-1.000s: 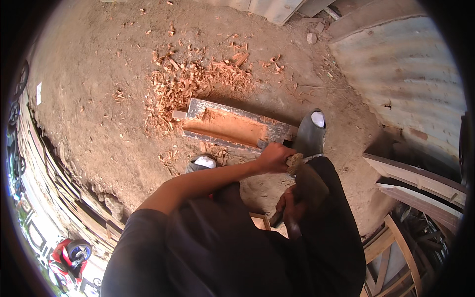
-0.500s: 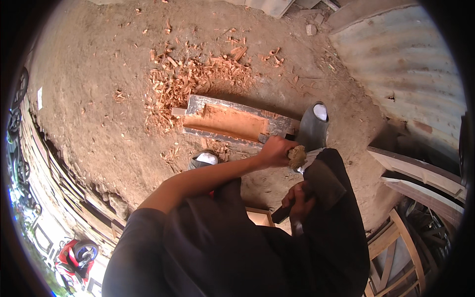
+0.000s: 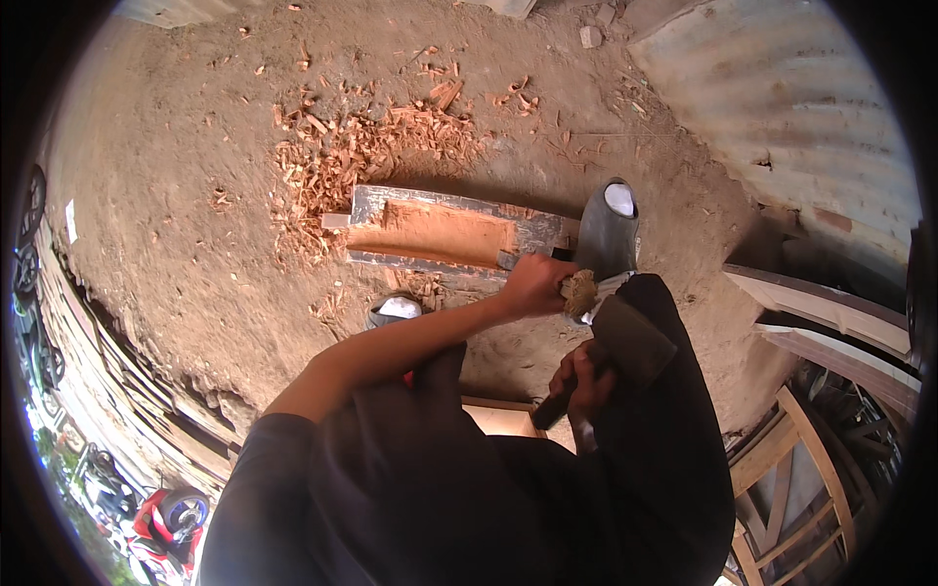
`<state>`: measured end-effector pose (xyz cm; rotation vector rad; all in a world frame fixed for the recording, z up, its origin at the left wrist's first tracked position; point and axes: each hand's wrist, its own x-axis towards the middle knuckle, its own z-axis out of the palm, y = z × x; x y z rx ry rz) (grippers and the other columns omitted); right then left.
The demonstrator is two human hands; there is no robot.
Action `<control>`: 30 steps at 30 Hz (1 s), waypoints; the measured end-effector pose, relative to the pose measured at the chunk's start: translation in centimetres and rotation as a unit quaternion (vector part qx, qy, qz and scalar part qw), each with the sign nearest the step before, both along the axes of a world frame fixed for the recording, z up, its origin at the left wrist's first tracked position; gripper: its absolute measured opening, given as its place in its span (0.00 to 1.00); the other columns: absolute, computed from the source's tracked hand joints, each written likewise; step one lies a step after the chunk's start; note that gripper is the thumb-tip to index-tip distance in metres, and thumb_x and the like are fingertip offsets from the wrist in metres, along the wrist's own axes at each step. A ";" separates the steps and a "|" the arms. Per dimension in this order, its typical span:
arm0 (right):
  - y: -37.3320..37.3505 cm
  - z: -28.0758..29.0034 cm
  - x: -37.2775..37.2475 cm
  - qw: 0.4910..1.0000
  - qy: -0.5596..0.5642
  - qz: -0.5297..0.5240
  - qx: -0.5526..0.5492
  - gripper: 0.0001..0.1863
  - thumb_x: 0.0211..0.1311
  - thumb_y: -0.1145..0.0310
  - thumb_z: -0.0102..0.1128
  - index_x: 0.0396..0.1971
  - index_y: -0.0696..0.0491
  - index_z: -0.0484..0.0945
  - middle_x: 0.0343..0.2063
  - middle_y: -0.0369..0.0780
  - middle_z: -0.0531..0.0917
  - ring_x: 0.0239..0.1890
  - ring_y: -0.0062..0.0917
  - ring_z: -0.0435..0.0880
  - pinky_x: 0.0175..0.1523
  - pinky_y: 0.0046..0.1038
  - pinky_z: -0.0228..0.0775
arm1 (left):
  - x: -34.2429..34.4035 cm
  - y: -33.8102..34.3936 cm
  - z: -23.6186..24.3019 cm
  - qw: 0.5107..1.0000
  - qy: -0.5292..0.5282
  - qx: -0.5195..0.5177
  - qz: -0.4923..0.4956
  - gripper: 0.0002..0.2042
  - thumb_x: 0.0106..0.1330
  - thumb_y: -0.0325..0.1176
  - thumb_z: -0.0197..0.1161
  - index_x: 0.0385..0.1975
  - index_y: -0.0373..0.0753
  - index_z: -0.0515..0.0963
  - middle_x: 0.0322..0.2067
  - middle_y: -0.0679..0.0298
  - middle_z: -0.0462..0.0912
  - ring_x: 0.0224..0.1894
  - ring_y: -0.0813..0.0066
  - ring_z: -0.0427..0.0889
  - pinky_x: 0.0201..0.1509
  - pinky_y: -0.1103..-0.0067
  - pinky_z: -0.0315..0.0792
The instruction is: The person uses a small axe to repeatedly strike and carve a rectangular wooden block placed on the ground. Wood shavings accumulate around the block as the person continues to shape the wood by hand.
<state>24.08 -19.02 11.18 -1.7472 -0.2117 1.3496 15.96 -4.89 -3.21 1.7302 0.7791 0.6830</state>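
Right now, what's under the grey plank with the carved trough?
The plank lies flat on bare dirt ground, with reddish wood chips heaped along its far side and a few at the near edge. The left hand holding the chisel covers its right end; its underside is hidden.

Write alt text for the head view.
Seen from above, a person's left hand holds a chisel against a partly hollowed wooden block on a dirt floor, while the right hand grips a mallet. Reddish wood chips lie scattered beyond the block.
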 end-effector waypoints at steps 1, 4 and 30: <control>-0.2 -0.6 -0.6 1.000 -0.020 -0.012 0.005 0.05 0.69 0.72 0.51 0.39 0.52 0.65 0.18 0.36 0.69 0.12 0.22 0.68 0.17 0.27 0.63 | 0.0 0.1 0.2 1.000 -0.003 -0.004 -0.003 0.12 0.48 0.41 0.76 0.30 0.46 0.84 0.21 0.56 0.82 0.25 0.52 0.82 0.28 0.65 0.74; 0.7 0.4 0.6 0.998 0.037 -0.002 -0.042 0.06 0.69 0.71 0.52 0.39 0.52 0.65 0.17 0.36 0.69 0.11 0.20 0.67 0.17 0.26 0.62 | 0.0 0.0 0.8 1.000 -0.022 -0.015 0.003 0.12 0.48 0.40 0.76 0.29 0.45 0.83 0.20 0.56 0.81 0.25 0.51 0.82 0.27 0.65 0.74; 1.5 0.6 0.7 0.997 0.058 0.019 -0.045 0.07 0.71 0.68 0.53 0.40 0.52 0.66 0.19 0.37 0.71 0.12 0.21 0.70 0.17 0.26 0.63 | 0.5 -0.1 0.8 0.999 0.030 -0.012 -0.024 0.09 0.45 0.33 0.70 0.29 0.45 0.82 0.21 0.56 0.81 0.27 0.50 0.83 0.31 0.61 0.75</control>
